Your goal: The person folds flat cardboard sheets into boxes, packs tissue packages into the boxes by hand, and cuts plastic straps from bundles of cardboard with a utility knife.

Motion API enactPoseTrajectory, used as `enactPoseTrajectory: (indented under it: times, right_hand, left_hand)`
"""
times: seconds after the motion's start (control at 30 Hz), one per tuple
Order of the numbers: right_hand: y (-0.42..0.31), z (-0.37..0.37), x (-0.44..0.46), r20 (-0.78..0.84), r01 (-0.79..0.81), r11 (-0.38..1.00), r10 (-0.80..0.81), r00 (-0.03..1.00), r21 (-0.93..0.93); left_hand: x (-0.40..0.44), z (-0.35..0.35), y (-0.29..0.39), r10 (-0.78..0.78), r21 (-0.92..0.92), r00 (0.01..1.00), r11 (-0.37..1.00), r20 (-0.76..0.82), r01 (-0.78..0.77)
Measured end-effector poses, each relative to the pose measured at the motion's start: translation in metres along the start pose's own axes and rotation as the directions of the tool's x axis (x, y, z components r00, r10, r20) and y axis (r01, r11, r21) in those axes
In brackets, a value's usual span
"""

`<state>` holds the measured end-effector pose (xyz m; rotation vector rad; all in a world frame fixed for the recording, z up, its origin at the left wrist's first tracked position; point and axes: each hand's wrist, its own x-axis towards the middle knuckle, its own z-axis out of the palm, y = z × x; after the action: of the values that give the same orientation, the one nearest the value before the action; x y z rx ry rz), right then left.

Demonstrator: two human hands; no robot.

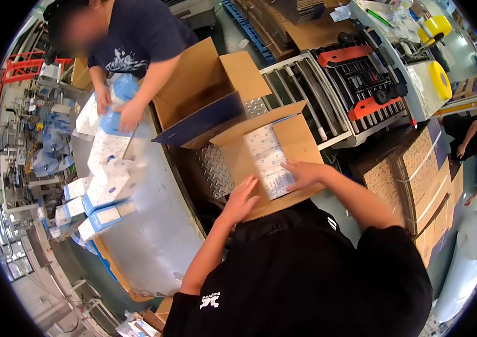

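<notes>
Far left: smooth grey metal table [154,241], loose pile of white, blue-marked packs [109,188] on it. Co-worker's bare hands [130,116] on blue-and-white packs at its far side. Next, a tall open brown cardboard carton with a dark-blue outer face [196,126]; below it, grey diamond-tread plate [216,171].

Wearer's left hand [241,200]: fingers loosely extended, at the near left edge of a smaller open brown carton [304,140]; not closed round anything. Inside that carton, a row of white packs with small printed marks [265,149]. Wearer's right hand [307,174]: fingers spread, tips at the row's right edge, no pinch; firm contact or mere overlap, cannot tell.

Handling, my judgement: steady the carton wall with the left, guide the row with flat right fingers, press evenly, keep flaps folded outward, spare the packs' corners.

Further right: grey roller conveyor [300,92], then strapped brown cardboard stack [412,182].
</notes>
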<state>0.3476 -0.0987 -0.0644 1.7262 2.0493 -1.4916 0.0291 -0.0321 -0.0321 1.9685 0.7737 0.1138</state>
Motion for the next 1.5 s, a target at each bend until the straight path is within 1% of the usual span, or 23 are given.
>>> enactPoseTrajectory:
  times: [0.03, 0.1, 0.13, 0.2, 0.3, 0.33, 0.43, 0.47, 0.5, 0.53, 0.6, 0.73, 0.8, 0.83, 0.87, 0.93, 1.0, 1.07, 1.1, 1.23, 1.4, 1.47, 1.5]
  right_hand:
    - [0.004, -0.013, -0.001, 0.292, 0.072, 0.997, -0.075, 0.953, 0.019]
    - [-0.016, -0.028, -0.035, 0.34, 0.055, 0.998, -0.041, 0.94, -0.032]
    - [-0.026, -0.036, -0.051, 0.4, 0.046, 0.995, -0.008, 0.917, -0.085]
    - [-0.032, -0.038, -0.051, 0.231, 0.134, 0.945, -0.064, 0.971, -0.299]
    - [0.012, -0.035, -0.015, -0.23, 0.027, 0.999, -0.033, 0.973, -0.028]
    - [-0.009, -0.059, -0.026, -0.482, -0.081, 0.973, -0.035, 0.876, -0.218]
    - [0.017, -0.034, -0.003, -0.784, -0.466, 0.885, 0.288, 0.55, -0.002]
    - [0.027, -0.02, 0.005, -0.781, -0.514, 0.847, 0.412, 0.47, 0.137]
    - [0.044, -0.003, 0.013, -0.709, -0.487, 0.811, 0.549, 0.443, 0.323]
    - [0.069, 0.02, 0.022, -0.678, -0.323, 0.797, 0.604, 0.418, 0.511]
    - [0.044, 0.006, 0.007, -0.439, -0.43, 0.628, 0.77, 0.463, 0.648]
    - [0.059, 0.015, 0.026, -0.578, -0.286, 0.735, 0.666, 0.472, 0.615]
    - [0.065, 0.006, 0.031, -0.603, -0.206, 0.787, 0.587, 0.54, 0.581]
    - [0.062, -0.003, 0.028, -0.577, 0.003, 0.735, 0.529, 0.623, 0.678]
    - [0.064, 0.0, 0.033, -0.582, 0.214, 0.592, 0.548, 0.6, 0.777]
    - [0.065, -0.01, 0.045, -0.52, 0.332, 0.401, 0.648, 0.557, 0.854]
    - [0.078, -0.014, 0.067, -0.542, 0.207, 0.506, 0.72, 0.433, 0.837]
    - [0.046, -0.042, 0.085, -0.591, -0.307, 0.615, 0.787, 0.176, 0.727]
    - [0.05, -0.039, 0.104, -0.704, -0.339, 0.676, 0.708, 0.053, 0.654]
    - [0.048, -0.064, 0.129, -0.794, -0.416, 0.713, 0.606, -0.037, 0.564]
    - [0.061, -0.137, 0.14, -0.774, -0.411, 0.755, 0.612, 0.162, 0.511]
    - [0.076, -0.164, 0.146, -0.896, -0.402, 0.837, 0.436, 0.081, 0.371]
    - [0.081, -0.175, 0.15, -0.951, -0.408, 0.87, 0.31, 0.017, 0.276]
  left_hand:
    - [0.014, 0.012, -0.008, 0.007, 0.007, 1.0, 1.0, 0.01, -0.007]
    - [0.046, 0.026, -0.017, 0.04, 0.44, 0.98, 0.889, 0.196, -0.124]
    - [0.064, 0.018, -0.004, 0.05, 0.447, 0.98, 0.885, 0.192, -0.133]
    - [0.082, -0.006, 0.029, -0.217, 0.473, 0.892, 0.881, 0.397, 0.004]
    - [0.1, -0.006, 0.017, -0.233, 0.438, 0.844, 0.899, 0.483, -0.003]
    - [0.107, 0.005, -0.004, -0.216, 0.417, 0.853, 0.909, 0.475, -0.001]
    - [0.118, -0.031, 0.035, -0.213, 0.239, 0.892, 0.963, 0.4, 0.123]
    - [0.123, -0.037, 0.039, -0.014, 0.282, 0.986, 0.959, 0.164, -0.033]
    - [0.124, -0.043, 0.044, 0.202, 0.359, 0.977, 0.918, -0.064, -0.166]
    - [0.124, -0.055, 0.057, 0.2, 0.357, 0.977, 0.92, -0.072, -0.162]
    - [0.125, -0.081, 0.081, 0.376, 0.616, 0.865, 0.781, -0.331, -0.104]
    - [0.094, -0.048, 0.026, 0.224, 0.695, 0.958, 0.718, -0.179, -0.038]
    - [0.059, -0.016, 0.004, 0.107, 0.632, 0.989, 0.775, -0.101, -0.02]
    - [0.045, 0.001, -0.024, 0.03, 0.608, 0.997, 0.794, -0.069, 0.018]
    - [0.037, 0.003, -0.035, 0.063, 0.613, 0.996, 0.79, -0.067, -0.009]
    - [0.034, 0.0, -0.047, 0.04, 0.595, 0.99, 0.802, -0.137, 0.05]
    - [0.046, -0.007, -0.055, 0.067, 0.544, 0.977, 0.837, -0.203, 0.055]
    - [0.06, -0.005, -0.063, 0.04, 0.474, 0.964, 0.876, -0.264, 0.093]
    - [0.07, -0.006, -0.071, 0.043, 0.34, 0.923, 0.935, -0.382, 0.097]
    - [0.087, 0.023, -0.08, -0.017, 0.066, 0.789, 0.995, -0.614, 0.072]
    - [0.131, 0.063, -0.05, -0.05, 0.008, 0.648, 0.996, -0.76, 0.087]
    - [0.158, 0.062, -0.032, -0.453, -0.324, 0.65, 0.892, -0.61, 0.316]
    - [0.172, 0.06, -0.03, -0.396, -0.309, 0.609, 0.918, -0.687, 0.248]
